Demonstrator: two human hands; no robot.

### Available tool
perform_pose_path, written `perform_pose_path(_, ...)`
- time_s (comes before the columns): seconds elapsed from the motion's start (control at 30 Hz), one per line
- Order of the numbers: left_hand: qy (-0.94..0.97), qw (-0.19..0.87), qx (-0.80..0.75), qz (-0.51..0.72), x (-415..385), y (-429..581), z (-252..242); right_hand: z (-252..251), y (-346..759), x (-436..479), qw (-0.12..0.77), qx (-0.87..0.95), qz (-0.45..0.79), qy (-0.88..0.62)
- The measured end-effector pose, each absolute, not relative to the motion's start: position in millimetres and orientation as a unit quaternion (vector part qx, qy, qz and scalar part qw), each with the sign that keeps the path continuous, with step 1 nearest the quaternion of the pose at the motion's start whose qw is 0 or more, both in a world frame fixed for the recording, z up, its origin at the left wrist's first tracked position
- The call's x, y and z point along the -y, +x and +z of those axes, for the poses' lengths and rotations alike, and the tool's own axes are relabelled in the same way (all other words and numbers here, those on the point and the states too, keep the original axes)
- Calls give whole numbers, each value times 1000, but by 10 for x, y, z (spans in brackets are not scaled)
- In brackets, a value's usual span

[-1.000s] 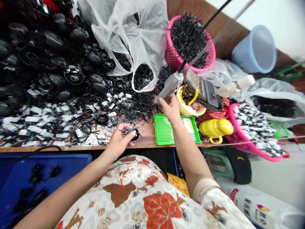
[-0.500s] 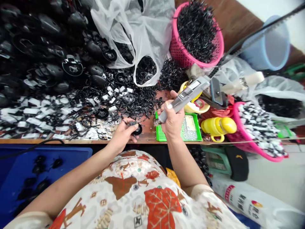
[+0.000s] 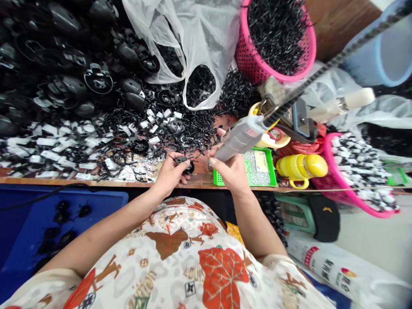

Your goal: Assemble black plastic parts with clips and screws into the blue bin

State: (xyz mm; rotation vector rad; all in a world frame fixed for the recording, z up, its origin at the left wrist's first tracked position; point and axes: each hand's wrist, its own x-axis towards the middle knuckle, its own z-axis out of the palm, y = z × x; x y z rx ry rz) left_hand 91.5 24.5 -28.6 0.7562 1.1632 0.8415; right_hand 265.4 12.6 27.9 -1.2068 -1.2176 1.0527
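My left hand (image 3: 172,171) is closed on a small black plastic part with a round disc (image 3: 189,168), just above the front of the wooden table. My right hand (image 3: 232,171) is wrapped round a grey electric screwdriver (image 3: 241,136), whose black coiled cord (image 3: 309,79) runs up to the right. The tool slants down toward my left hand; its tip is hidden by my fingers. Under and beside my right hand lies a green tray (image 3: 273,171) holding small silvery pieces, probably screws, and a pale label card (image 3: 262,161).
White and black clips (image 3: 48,150) spread over the table's left. Black housings (image 3: 67,86) pile up behind. Plastic bags (image 3: 206,34) and a pink basket (image 3: 241,60) of black parts stand at the back. A yellow bottle (image 3: 301,167) and another pink basket (image 3: 360,201) are right.
The screwdriver has rolled in my right hand, so its switch side no longer faces me, and its back end has dropped somewhat. My left hand keeps the black part. The view has shifted slightly.
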Motion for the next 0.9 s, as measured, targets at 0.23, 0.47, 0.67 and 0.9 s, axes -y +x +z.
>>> perform_pose_path(0.23,348,696,-512,364,-244,895,-293,305,2643,-85,540,491,408,-548)
perform_pose_path(0.47,345,712,-503,348,-248,882,-281,353,2420,-177,664,405,438,-451)
perform_pose_path(0.67,348,715,-497,348,-254,890,-265,331,2164,-278,686,402,450,-406)
perform_pose_path(0.9,341,722,-491,347,-262,888,-274,249,2083,-351,697,393,439,-408)
